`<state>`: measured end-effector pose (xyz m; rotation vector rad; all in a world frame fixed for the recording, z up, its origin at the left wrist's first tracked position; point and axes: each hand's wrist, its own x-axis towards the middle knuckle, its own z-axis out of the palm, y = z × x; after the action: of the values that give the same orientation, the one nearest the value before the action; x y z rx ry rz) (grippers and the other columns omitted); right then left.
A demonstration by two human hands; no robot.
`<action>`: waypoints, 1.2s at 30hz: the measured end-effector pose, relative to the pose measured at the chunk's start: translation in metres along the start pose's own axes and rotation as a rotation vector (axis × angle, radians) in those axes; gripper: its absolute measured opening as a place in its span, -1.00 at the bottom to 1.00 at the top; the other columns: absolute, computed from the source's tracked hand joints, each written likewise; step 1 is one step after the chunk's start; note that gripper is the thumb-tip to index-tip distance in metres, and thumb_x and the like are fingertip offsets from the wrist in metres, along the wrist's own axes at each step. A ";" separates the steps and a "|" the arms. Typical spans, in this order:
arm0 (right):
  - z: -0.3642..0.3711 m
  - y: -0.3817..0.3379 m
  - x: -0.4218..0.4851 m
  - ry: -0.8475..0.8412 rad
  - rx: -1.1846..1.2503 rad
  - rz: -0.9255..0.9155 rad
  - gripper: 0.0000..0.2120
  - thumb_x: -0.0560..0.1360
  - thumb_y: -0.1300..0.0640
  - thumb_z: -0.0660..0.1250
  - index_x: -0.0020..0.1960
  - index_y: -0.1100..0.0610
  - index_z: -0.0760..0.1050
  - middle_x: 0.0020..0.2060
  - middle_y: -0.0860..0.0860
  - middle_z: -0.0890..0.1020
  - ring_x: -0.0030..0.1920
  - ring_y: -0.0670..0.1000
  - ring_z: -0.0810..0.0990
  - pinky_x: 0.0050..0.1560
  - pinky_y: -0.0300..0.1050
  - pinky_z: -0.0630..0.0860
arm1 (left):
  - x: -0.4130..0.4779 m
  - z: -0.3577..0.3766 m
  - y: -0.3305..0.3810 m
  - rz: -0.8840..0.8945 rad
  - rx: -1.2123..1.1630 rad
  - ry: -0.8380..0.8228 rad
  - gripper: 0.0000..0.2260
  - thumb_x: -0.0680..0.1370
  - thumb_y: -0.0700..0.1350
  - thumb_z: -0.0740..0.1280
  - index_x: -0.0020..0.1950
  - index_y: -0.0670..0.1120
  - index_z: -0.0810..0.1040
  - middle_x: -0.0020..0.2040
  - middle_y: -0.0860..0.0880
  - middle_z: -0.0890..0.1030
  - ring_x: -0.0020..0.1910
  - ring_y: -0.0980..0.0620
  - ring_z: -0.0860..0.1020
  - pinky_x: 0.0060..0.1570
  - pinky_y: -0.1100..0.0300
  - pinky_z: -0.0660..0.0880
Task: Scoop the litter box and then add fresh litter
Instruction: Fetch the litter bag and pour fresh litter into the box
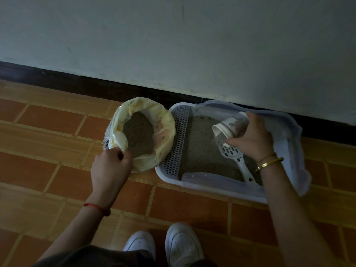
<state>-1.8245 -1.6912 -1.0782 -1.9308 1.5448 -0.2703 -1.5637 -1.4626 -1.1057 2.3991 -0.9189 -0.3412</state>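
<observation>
White cup (227, 129) spills gritty litter (220, 139); crinkly bag (165, 120) held.

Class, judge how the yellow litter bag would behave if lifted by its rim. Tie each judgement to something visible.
Probably floppy: the litter bag has a rolled, crumpled rim where the left hand grips it. Likely heavy: litter fills much of it.
</observation>
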 end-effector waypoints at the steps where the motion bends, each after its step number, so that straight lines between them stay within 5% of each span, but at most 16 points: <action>1: 0.000 -0.001 -0.002 -0.008 -0.017 -0.017 -0.09 0.26 0.12 0.59 0.46 0.13 0.18 0.39 0.14 0.27 0.37 0.14 0.33 0.15 -0.19 0.27 | 0.000 0.000 0.001 -0.004 0.008 0.005 -0.66 0.56 -0.10 0.28 -0.37 -0.24 0.49 -0.43 -0.21 0.58 -0.52 -0.22 0.47 -0.50 0.06 0.41; 7: -0.002 0.001 -0.003 -0.049 -0.019 -0.043 -0.11 0.25 0.14 0.59 0.44 0.13 0.20 0.36 0.14 0.28 0.34 0.12 0.35 0.11 -0.23 0.21 | -0.001 0.001 0.004 -0.029 0.000 -0.002 -0.63 0.54 -0.03 0.25 -0.36 -0.25 0.51 -0.43 -0.22 0.59 -0.51 -0.26 0.50 -0.53 0.06 0.41; 14: -0.021 0.005 0.001 -0.133 -0.045 -0.003 -0.08 0.25 0.21 0.58 0.46 0.14 0.16 0.40 0.14 0.23 0.37 0.16 0.31 0.28 0.01 0.34 | -0.002 0.000 0.008 -0.034 0.008 0.002 -0.65 0.57 -0.09 0.26 -0.35 -0.24 0.52 -0.41 -0.22 0.61 -0.51 -0.25 0.50 -0.49 0.12 0.36; 18: -0.024 0.003 0.001 -0.039 -0.062 -0.019 -0.03 0.23 0.24 0.59 0.48 0.17 0.12 0.41 0.16 0.21 0.40 0.19 0.26 0.35 0.07 0.31 | -0.002 0.001 0.007 -0.032 0.012 0.014 -0.64 0.57 -0.10 0.27 -0.38 -0.25 0.49 -0.43 -0.22 0.59 -0.54 -0.14 0.44 -0.49 0.15 0.33; 26: -0.001 -0.010 -0.001 0.322 -0.055 -0.261 -0.10 0.17 0.28 0.57 0.40 0.24 0.22 0.30 0.20 0.29 0.32 0.16 0.33 0.17 -0.17 0.31 | -0.003 -0.001 0.012 -0.020 0.018 0.017 -0.64 0.57 -0.13 0.29 -0.42 -0.22 0.46 -0.49 -0.21 0.53 -0.58 -0.02 0.33 -0.52 0.26 0.24; 32: 0.001 -0.018 0.000 0.300 -0.023 -0.216 -0.09 0.17 0.24 0.59 0.41 0.23 0.21 0.32 0.19 0.28 0.33 0.15 0.28 0.17 -0.20 0.26 | -0.003 -0.001 0.008 -0.035 -0.004 0.001 -0.63 0.57 -0.09 0.29 -0.42 -0.19 0.44 -0.51 -0.13 0.49 -0.59 0.00 0.31 -0.51 0.25 0.26; 36: 0.001 -0.038 0.003 0.188 0.258 -0.115 -0.13 0.21 0.13 0.59 0.39 0.14 0.22 0.32 0.10 0.31 0.29 0.07 0.36 0.17 -0.13 0.40 | -0.001 0.001 0.005 -0.034 -0.016 0.013 -0.61 0.52 -0.02 0.25 -0.41 -0.23 0.46 -0.50 -0.19 0.51 -0.59 -0.03 0.32 -0.50 0.20 0.25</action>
<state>-1.7922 -1.6896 -1.0572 -1.8325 1.4358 -0.6842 -1.5672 -1.4654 -1.1037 2.4019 -0.8675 -0.3436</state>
